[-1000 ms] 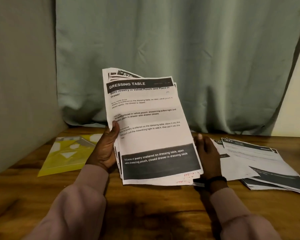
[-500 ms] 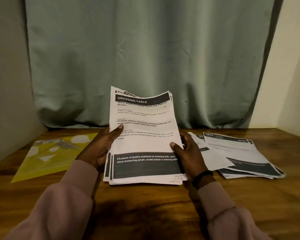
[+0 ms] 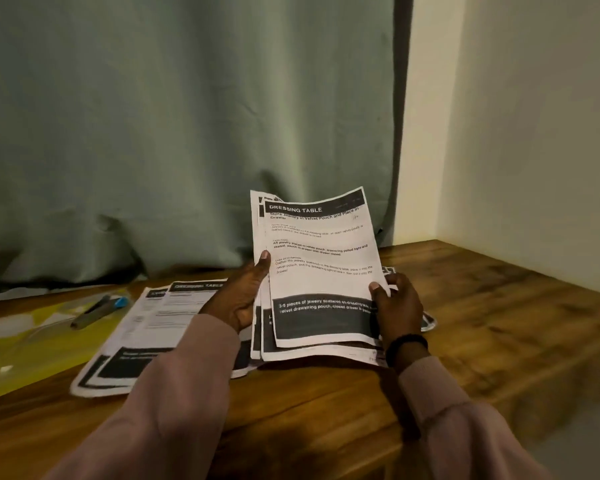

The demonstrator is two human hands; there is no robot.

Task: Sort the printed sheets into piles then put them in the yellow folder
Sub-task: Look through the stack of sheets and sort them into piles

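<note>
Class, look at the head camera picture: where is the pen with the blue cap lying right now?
In the head view the pen lies at the left on the yellow folder, just left of the flat pile of printed sheets on the wooden table.

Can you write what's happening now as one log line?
left hand: holds stack | right hand: pinches top sheet | yellow folder: on table

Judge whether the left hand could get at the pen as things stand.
Probably not at once: the left hand grips the held sheets. The pen lies uncovered on the yellow folder, so once freed, the way looks open.
</note>
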